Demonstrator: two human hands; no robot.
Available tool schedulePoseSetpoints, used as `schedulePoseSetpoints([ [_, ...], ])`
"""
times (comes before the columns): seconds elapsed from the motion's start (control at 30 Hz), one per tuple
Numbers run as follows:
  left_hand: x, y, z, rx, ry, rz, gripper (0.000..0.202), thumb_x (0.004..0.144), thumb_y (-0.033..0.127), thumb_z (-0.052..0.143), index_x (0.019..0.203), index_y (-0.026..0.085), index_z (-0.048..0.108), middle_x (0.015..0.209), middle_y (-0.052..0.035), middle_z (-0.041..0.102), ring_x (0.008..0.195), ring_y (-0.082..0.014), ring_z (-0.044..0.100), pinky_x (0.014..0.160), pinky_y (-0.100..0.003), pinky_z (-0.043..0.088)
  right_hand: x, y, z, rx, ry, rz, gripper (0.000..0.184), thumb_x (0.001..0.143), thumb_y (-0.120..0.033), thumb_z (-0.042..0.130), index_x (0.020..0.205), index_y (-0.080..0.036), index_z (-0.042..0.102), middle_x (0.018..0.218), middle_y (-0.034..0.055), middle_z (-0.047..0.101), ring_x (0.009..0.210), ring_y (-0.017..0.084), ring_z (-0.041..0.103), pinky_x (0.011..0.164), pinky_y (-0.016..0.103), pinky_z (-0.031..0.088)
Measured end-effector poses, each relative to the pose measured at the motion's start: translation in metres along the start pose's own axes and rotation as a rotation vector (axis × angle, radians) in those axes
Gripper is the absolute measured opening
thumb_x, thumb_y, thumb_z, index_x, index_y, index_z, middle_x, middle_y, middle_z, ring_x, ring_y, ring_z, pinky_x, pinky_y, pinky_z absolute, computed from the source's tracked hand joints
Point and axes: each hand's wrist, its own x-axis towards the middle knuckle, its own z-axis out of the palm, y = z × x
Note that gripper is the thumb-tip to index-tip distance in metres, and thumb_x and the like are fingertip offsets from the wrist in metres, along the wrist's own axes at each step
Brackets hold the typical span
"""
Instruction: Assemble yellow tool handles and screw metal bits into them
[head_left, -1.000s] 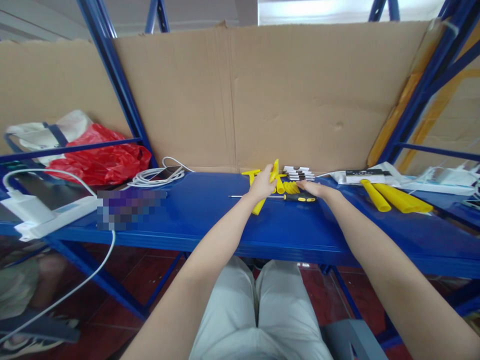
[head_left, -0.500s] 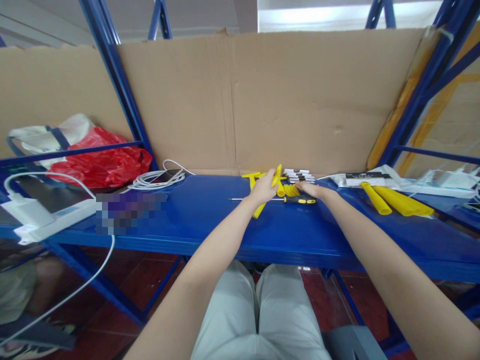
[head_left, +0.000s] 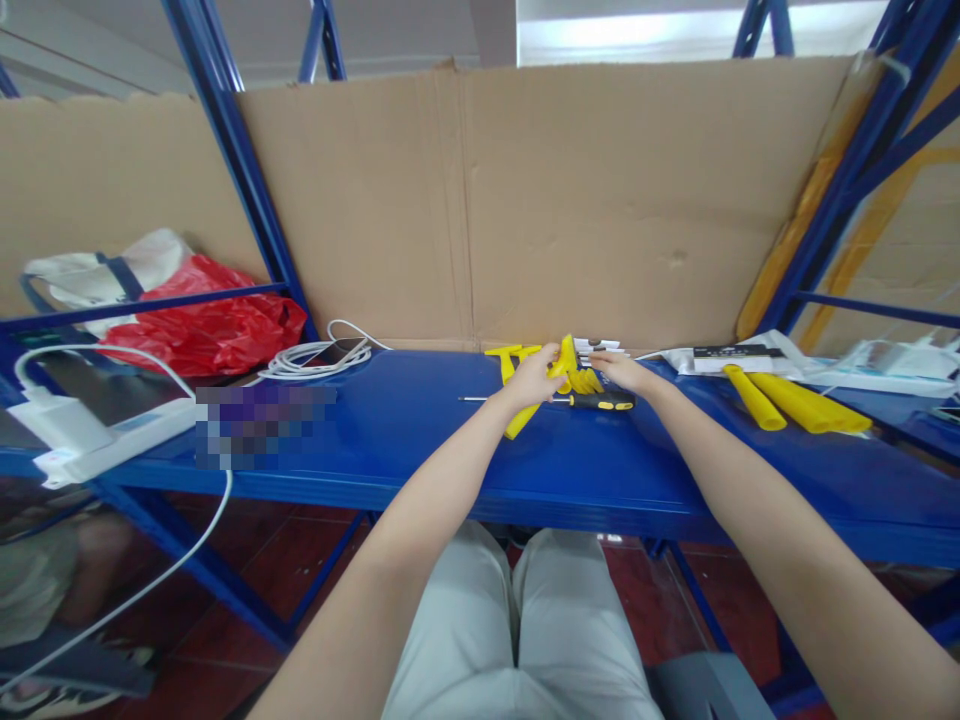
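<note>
Two hands are at work over the blue counter (head_left: 397,420). The left hand (head_left: 531,378) is wrapped around a yellow part (head_left: 568,352), near the middle of the counter. The right hand (head_left: 619,370) reaches in next to it, at the white strips (head_left: 600,344). I cannot tell if its fingers pinch one or only touch. Just below lies a screwdriver (head_left: 602,401) with a black and yellow handle, and small yellow curved bits (head_left: 585,382) sit right behind it.

The yellow part looks like plastic, so I think it is light and stiff. It looks smooth and may slip a bit. It should not break easily. The thick middle looks like the best place to hold it. The white strips look thin and light, so the ends seem good to pinch.

No words can be read. The white pack (head_left: 739,353) on the right has a black label with marks on it, but they are too small to make out.
</note>
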Motion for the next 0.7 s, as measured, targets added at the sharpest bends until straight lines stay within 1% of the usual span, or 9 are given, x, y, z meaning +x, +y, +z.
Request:
schedulePoseSetpoints([
  [0.07,0.000,0.001,0.001,-0.143,-0.015,-0.058,0.043,0.083,0.010,0.064,0.125,0.015,0.054,0.132,-0.0163,0.064,0.058,-0.0104,0.067,0.059,-0.029,0.059,-0.008,-0.016,-0.003,0.154,-0.022,-0.009,0.031,0.087,-0.039,0.058,0.100,-0.019,0.078,0.117,0.0098,0.075,0.116,0.028,0.065,0.111,0.047,0.042],
  [0.13,0.000,0.003,0.000,-0.273,-0.035,-0.085,0.045,0.082,0.009,0.066,0.125,0.016,0.053,0.127,-0.0149,0.067,0.054,-0.0077,0.064,0.054,-0.026,0.057,-0.017,-0.029,-0.004,0.275,-0.066,-0.013,0.029,0.086,-0.043,0.060,0.090,-0.019,0.077,0.104,0.0076,0.077,0.106,0.027,0.069,0.105,0.046,0.048],
  [0.2,0.000,0.003,-0.001,-0.372,-0.062,-0.108,0.044,0.082,0.008,0.068,0.123,0.017,0.053,0.119,-0.0122,0.071,0.051,-0.0068,0.064,0.052,-0.023,0.055,-0.025,-0.037,-0.005,0.354,-0.096,-0.017,0.031,0.083,-0.049,0.063,0.080,-0.020,0.073,0.091,0.0060,0.076,0.094,0.025,0.070,0.096,0.043,0.053],
  [0.27,0.000,0.004,-0.002,-0.433,-0.087,-0.139,0.041,0.084,0.008,0.067,0.121,0.017,0.053,0.112,-0.0103,0.072,0.047,-0.0061,0.062,0.049,-0.021,0.052,-0.030,-0.040,-0.006,0.378,-0.070,-0.017,0.036,0.078,-0.055,0.067,0.072,-0.020,0.068,0.081,0.0044,0.072,0.085,0.023,0.068,0.086,0.040,0.055],
  [0.37,0.000,0.006,-0.003,-0.485,-0.106,-0.187,0.037,0.085,0.006,0.066,0.118,0.016,0.052,0.105,-0.0082,0.073,0.043,-0.0062,0.061,0.044,-0.019,0.048,-0.033,-0.039,-0.010,0.384,-0.005,0.003,0.042,0.070,-0.062,0.072,0.070,-0.020,0.065,0.076,0.0029,0.068,0.078,0.020,0.063,0.078,0.036,0.054],
  [0.43,0.000,0.008,-0.003,-0.513,-0.108,-0.208,0.036,0.086,0.006,0.066,0.117,0.016,0.052,0.101,-0.0062,0.074,0.043,-0.0066,0.061,0.043,-0.019,0.046,-0.032,-0.039,-0.013,0.394,0.016,0.000,0.046,0.064,-0.065,0.075,0.071,-0.021,0.065,0.077,0.0031,0.067,0.078,0.020,0.062,0.078,0.037,0.053],
  [0.5,0.000,0.010,-0.002,-0.537,-0.102,-0.223,0.037,0.086,0.007,0.066,0.118,0.017,0.052,0.096,-0.0042,0.074,0.043,-0.0065,0.060,0.044,-0.019,0.047,-0.032,-0.039,-0.015,0.379,0.054,-0.031,0.049,0.062,-0.068,0.076,0.070,-0.021,0.066,0.078,0.0041,0.068,0.081,0.021,0.062,0.081,0.038,0.053],
  [0.63,-0.001,0.013,-0.002,-0.566,-0.093,-0.244,0.036,0.087,0.008,0.067,0.118,0.017,0.053,0.089,-0.0025,0.073,0.043,-0.0065,0.059,0.046,-0.019,0.047,-0.032,-0.040,-0.018,0.289,0.162,-0.082,0.047,0.066,-0.067,0.074,0.070,-0.020,0.068,0.086,0.0065,0.070,0.088,0.024,0.064,0.089,0.041,0.050],
  [0.7,-0.001,0.014,-0.002,-0.577,-0.097,-0.252,0.034,0.087,0.008,0.067,0.117,0.017,0.054,0.089,-0.0026,0.073,0.043,-0.0066,0.059,0.045,-0.019,0.046,-0.032,-0.039,-0.020,0.265,0.188,-0.062,0.046,0.069,-0.065,0.072,0.071,-0.020,0.068,0.086,0.0069,0.070,0.089,0.024,0.063,0.088,0.040,0.050],
])
